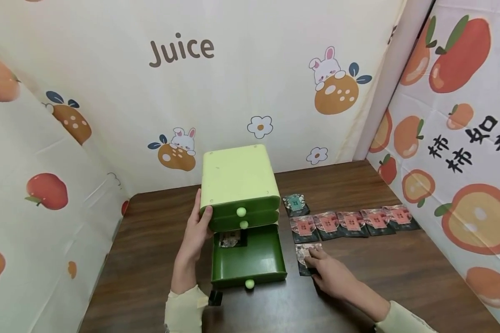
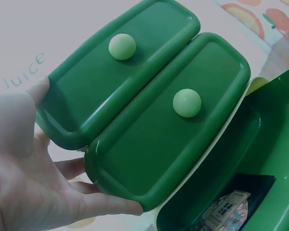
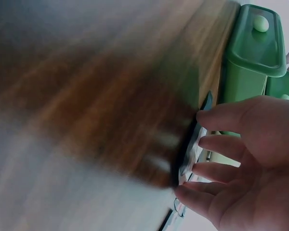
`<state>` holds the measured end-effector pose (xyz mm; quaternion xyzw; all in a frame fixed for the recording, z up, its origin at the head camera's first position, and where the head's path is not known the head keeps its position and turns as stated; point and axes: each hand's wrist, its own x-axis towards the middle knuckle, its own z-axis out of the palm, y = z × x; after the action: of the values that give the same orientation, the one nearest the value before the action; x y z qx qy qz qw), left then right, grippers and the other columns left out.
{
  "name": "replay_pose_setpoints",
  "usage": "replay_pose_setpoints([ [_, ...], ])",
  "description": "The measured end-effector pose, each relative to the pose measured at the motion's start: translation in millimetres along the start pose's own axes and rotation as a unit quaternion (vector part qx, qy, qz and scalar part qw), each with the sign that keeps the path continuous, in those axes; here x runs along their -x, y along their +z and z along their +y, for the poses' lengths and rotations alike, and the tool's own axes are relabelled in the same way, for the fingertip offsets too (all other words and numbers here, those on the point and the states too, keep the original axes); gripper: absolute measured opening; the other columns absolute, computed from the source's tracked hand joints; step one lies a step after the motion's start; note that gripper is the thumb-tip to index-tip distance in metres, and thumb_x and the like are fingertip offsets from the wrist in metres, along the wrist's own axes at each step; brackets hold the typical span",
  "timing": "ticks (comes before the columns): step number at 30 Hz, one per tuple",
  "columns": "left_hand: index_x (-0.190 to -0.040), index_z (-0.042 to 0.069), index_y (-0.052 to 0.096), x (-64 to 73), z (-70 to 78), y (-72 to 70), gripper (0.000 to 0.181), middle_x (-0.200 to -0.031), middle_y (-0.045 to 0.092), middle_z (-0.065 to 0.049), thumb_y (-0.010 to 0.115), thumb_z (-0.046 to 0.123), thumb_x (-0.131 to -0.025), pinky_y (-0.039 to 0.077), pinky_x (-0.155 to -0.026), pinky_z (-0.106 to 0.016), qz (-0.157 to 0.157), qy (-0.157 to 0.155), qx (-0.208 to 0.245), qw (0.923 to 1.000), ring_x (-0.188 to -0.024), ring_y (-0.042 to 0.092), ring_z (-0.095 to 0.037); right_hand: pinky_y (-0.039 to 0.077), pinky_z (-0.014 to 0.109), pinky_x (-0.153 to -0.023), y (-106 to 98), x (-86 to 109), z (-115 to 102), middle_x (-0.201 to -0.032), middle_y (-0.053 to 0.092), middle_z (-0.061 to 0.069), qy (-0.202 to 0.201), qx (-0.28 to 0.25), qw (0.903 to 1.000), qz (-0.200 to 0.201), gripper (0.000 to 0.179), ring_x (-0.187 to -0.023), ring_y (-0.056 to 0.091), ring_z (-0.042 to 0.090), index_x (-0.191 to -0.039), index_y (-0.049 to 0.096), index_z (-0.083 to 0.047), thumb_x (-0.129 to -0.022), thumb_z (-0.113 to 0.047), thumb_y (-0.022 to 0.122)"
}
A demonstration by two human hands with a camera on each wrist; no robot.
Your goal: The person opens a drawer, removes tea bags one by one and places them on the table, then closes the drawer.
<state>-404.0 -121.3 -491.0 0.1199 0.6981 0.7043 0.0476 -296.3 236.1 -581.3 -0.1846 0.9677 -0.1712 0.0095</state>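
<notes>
A small drawer cabinet (image 1: 237,173) with a pale green shell stands on the table, its bottom drawer (image 1: 250,259) pulled out. My left hand (image 1: 197,226) grips the cabinet's left side, the thumb at the front corner of the upper drawer (image 2: 120,72). In the pulled-out drawer, toward its back left, lies a dark sachet with a pale label (image 1: 230,239). To the right, my right hand (image 1: 331,273) rests its fingers on another pale-labelled sachet (image 1: 303,259) lying on the table. The right wrist view shows thumb and fingertips touching that sachet, partly hiding it.
Behind the right hand lies a row of several red-labelled sachets (image 1: 352,224). A teal-labelled sachet (image 1: 296,205) lies beside the cabinet. Fruit-printed cloth (image 1: 254,83) hangs behind and at both sides of the wooden table (image 1: 150,259).
</notes>
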Motion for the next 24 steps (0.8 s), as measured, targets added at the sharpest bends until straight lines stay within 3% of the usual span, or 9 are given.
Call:
replay_pose_setpoints([
  [12,-0.148,0.057,0.011,3.0,0.7,-1.3,0.058,-0.157,0.012,0.007,0.044,0.044,-0.102,0.047,-0.071,-0.046,0.001,-0.001,-0.011,0.9999,-0.099,0.052,-0.038,0.045,0.055,-0.088,9,3.2,-2,-0.138,0.050,0.024,0.009,-0.005,0.9998,0.019,0.046,-0.128,0.043,0.045,-0.123,0.064,0.004,-0.078,-0.001,0.072],
  [19,-0.149,0.055,0.012,5.5,-0.6,0.9,0.060,-0.158,0.012,0.007,0.047,0.044,-0.101,0.047,-0.082,-0.058,0.006,0.001,0.004,1.0000,-0.108,0.053,-0.036,0.047,0.053,-0.086,8,4.7,-8,-0.136,0.053,0.019,0.005,-0.002,0.9995,0.030,0.045,-0.125,0.046,0.043,-0.124,0.064,0.001,-0.081,-0.010,0.074],
  [24,-0.148,0.056,0.013,2.1,0.6,3.1,0.061,-0.157,0.013,0.010,0.049,0.045,-0.100,0.044,-0.084,-0.062,0.011,0.007,0.010,0.9999,-0.111,0.053,-0.035,0.048,0.051,-0.086,0,-3.1,-14,-0.132,0.056,0.020,-0.032,0.012,0.9979,0.055,0.040,-0.120,0.052,0.040,-0.120,0.066,0.002,-0.083,-0.012,0.075],
])
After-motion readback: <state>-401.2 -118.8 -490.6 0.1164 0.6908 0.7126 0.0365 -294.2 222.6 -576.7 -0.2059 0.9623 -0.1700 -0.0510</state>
